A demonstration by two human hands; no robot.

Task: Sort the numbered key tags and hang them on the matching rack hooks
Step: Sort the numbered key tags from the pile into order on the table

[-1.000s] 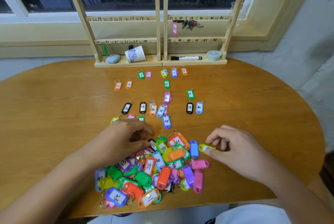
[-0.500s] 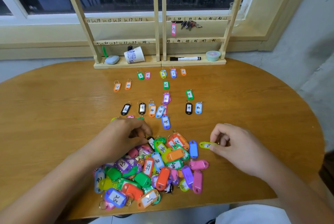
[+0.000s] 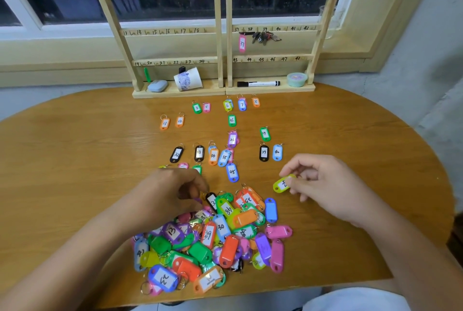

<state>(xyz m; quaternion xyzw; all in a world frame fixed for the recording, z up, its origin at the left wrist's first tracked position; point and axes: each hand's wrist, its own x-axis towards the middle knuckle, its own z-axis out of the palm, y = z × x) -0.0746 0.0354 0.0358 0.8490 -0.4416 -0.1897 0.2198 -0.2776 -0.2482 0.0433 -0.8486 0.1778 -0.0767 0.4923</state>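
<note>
— Pinching a yellow tag [image 3: 281, 184], is the right hand [image 3: 325, 182]?
— Yes, it's holding it just right of the pile [image 3: 213, 243]. The left hand [image 3: 170, 190] is curling at the pile's far edge; its grip I can't tell.

Both forearms are bare, uncovered from the lower corners of the view up to the wrists. The left hand [image 3: 172, 193] and the right hand [image 3: 323, 185] are bare as well. A fold of white cloth [image 3: 355, 299], apparently a garment, shows at the bottom edge.
</note>
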